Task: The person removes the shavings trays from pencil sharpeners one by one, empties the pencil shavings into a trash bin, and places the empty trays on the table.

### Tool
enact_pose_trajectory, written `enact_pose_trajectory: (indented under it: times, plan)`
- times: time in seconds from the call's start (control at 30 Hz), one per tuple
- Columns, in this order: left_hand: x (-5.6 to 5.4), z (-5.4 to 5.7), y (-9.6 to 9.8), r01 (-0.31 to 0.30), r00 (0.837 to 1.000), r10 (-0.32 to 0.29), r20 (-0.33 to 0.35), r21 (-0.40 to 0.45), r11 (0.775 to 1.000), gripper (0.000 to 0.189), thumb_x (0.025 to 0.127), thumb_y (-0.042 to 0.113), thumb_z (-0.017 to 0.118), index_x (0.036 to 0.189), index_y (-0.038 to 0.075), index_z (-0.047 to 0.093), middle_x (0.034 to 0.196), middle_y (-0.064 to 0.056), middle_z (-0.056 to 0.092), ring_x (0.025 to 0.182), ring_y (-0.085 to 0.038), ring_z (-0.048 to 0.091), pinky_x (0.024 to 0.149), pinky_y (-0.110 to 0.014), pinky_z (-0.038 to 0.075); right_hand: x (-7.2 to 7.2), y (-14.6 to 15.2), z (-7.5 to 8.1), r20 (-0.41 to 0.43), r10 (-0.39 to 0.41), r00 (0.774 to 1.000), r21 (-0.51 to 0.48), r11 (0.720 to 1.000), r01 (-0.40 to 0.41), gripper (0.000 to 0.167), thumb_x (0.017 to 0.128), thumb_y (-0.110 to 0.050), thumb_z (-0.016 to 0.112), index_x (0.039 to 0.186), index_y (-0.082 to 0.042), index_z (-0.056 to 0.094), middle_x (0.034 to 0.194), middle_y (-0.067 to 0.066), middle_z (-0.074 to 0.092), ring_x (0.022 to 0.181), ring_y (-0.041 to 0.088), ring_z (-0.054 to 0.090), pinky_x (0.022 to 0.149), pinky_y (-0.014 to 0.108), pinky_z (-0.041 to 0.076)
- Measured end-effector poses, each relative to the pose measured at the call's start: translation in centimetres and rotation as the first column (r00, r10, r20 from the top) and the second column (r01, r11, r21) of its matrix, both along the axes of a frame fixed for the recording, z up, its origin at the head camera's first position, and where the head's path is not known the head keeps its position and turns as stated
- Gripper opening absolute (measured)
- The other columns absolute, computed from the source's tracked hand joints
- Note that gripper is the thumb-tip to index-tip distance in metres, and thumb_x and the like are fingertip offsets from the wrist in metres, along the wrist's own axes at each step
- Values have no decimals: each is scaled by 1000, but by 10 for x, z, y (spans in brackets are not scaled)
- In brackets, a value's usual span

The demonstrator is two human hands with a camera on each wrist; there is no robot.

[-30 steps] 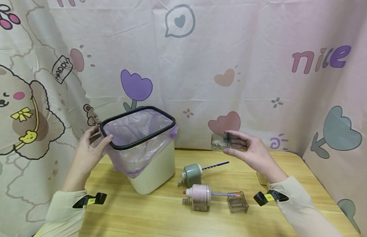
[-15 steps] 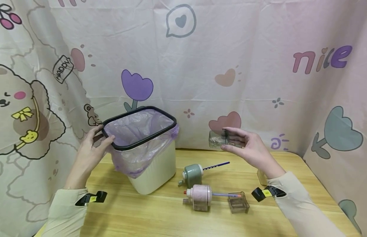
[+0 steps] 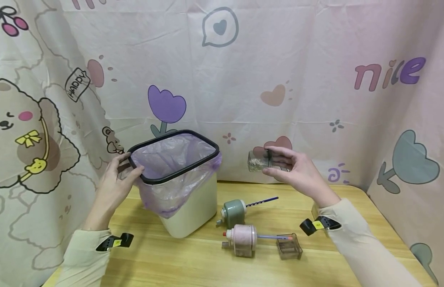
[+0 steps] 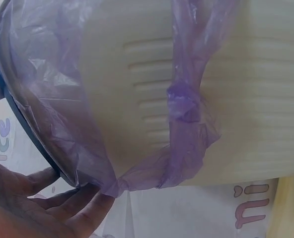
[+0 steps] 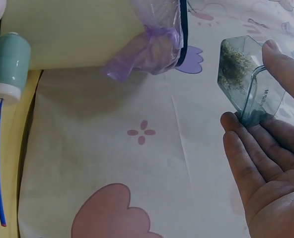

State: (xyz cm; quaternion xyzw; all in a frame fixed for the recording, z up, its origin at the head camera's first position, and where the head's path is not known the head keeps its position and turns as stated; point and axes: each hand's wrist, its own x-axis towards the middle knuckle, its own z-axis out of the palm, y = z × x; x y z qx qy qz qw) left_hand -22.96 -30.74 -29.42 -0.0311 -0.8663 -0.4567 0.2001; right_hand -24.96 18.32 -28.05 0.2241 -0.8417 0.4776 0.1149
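My left hand [image 3: 116, 181] grips the near left corner of the black rim [image 4: 25, 116] on a cream trash bin [image 3: 191, 207], thumb at the inner side and fingers outside. A thin purple bin liner [image 3: 171, 159] hangs over the rim. Raised right of the bin, my right hand [image 3: 297, 169] pinches a clear shavings box [image 3: 257, 160] between thumb and fingers. Pale pencil shavings [image 5: 235, 64] lie heaped at its far end. The box is held sideways at about the height of the bin's rim, apart from it.
On the wooden table [image 3: 154, 263] are a green pencil sharpener [image 3: 234, 212] with a dark blue pencil, a pink sharpener [image 3: 244, 240] with a light blue pencil, and a brown see-through box [image 3: 289, 246]. A pale block [image 3: 315, 211] is partly behind my right wrist. Printed curtain [image 3: 315, 99] surrounds the table.
My right hand has moved left and slightly up with the shavings box, nearer the bin. The bin's rim has shifted a little right, with my left hand still on it.
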Motion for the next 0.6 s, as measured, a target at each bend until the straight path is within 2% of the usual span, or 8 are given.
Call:
enact_pose_trajectory:
  times: [0.07,0.1,0.2,0.27,0.3,0.6]
  plan:
    - [0,0,0,-13,1000,13,4,-15,1000,83,106,44,65,169,7,26,165,-33,39,149,-51,47,92,2,42,-2,-2,3,-2,10,1000,-6,1000,-10,67,93,-31,86,153,-17,60,143,12,70,129,30,71,97,18,59]
    - [0,0,1,-24,1000,24,4,-27,999,82,106,45,65,169,8,26,165,-33,39,148,-51,48,99,-5,47,-3,-3,4,0,14,1000,-9,1000,-14,67,93,-31,86,153,-17,60,143,11,70,129,29,71,97,19,59]
    - [0,0,2,-50,999,51,2,-58,997,82,105,48,64,169,11,29,165,-32,40,147,-51,49,117,-38,51,-6,-5,8,7,10,1000,-5,1000,-10,66,93,-34,87,152,-19,61,143,9,71,128,27,71,101,24,60]
    - [0,-1,2,-61,998,61,-1,-66,996,81,105,49,64,169,12,30,166,-32,40,148,-52,49,120,-60,45,-8,-7,10,12,15,1000,-3,1000,-15,66,93,-35,87,152,-20,61,143,8,71,129,27,71,103,27,60]
    - [1,-1,2,-65,998,64,-4,-67,996,81,105,50,64,169,12,30,166,-32,40,148,-53,49,120,-67,41,-8,-8,11,14,16,1000,0,1000,-16,66,93,-36,87,152,-20,61,143,8,71,129,26,71,103,26,60]
    - [0,-3,1,-69,998,68,-16,-45,997,81,105,48,64,168,12,31,165,-32,41,148,-52,48,120,-68,41,-19,-22,26,8,54,999,6,999,-54,68,93,-36,86,153,-19,60,145,9,69,130,27,71,107,34,59]
